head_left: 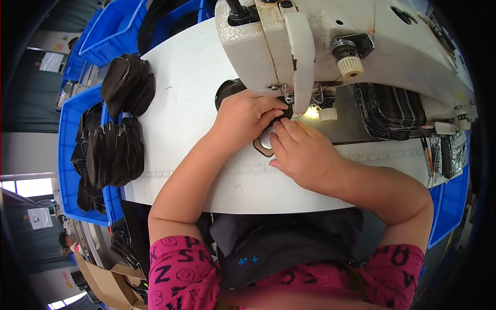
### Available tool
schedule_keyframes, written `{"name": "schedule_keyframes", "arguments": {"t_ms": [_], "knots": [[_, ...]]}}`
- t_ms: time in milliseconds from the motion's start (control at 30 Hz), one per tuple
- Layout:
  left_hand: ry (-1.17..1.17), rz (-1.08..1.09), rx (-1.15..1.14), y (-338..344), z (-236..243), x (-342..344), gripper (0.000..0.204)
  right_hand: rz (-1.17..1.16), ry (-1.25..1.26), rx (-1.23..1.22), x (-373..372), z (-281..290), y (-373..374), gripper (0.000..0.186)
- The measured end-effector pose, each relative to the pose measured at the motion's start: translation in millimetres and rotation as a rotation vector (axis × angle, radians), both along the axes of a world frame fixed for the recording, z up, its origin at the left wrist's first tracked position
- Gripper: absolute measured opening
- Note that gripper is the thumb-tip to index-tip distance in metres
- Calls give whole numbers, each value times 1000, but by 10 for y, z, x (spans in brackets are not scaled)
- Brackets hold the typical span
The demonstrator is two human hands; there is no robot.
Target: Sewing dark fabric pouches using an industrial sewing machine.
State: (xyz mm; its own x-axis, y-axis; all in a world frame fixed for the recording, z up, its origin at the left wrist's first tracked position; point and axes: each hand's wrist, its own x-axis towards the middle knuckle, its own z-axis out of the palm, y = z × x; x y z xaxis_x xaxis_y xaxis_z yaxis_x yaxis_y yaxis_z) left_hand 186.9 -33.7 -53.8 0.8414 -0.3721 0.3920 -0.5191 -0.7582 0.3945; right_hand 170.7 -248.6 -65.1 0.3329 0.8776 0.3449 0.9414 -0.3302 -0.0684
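Observation:
Both hands meet beneath the head of a white sewing machine [258, 51], close to its needle and presser foot. The fingers of my left hand [238, 118] are closed on a black fabric piece [226, 91], part of which shows behind that hand. From the right, my right hand [308, 152] pinches the edge of the same piece near the needle, its fingertips almost touching the left ones. My fingers cover most of the piece, so its full shape is hidden. A small lamp [312, 112] lights the spot beside the needle.
Black sewn pieces [128, 85] are stacked on the white table [181, 129] at left, others hang over a blue bin [70, 155]. Right of the needle lies a stack of black fabric pieces [395, 111]. A blue bin [449, 201] stands at right, a cardboard box [106, 279] lower left.

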Motion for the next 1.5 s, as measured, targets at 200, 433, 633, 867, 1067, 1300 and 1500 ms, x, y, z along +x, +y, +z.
{"name": "schedule_keyframes", "arguments": {"t_ms": [200,433,633,867,1067,1300,1500], "knots": [[-61,72,42,-54,-23,-18,12,-15,-1,25,33,-2,15,52],[-45,131,104,-107,27,-72,15,-8,-42,89,66,23,9,48],[26,85,82,-50,123,-85,19,-20,-12,73,62,49,-11,47],[136,65,15,40,163,-106,24,2,29,40,94,32,-42,52],[147,44,70,55,369,-320,38,-9,98,77,56,22,-49,54],[98,49,175,51,297,-312,36,-12,130,74,71,19,-44,53],[201,134,134,-16,309,-323,23,-1,114,83,69,26,-41,53]]}}
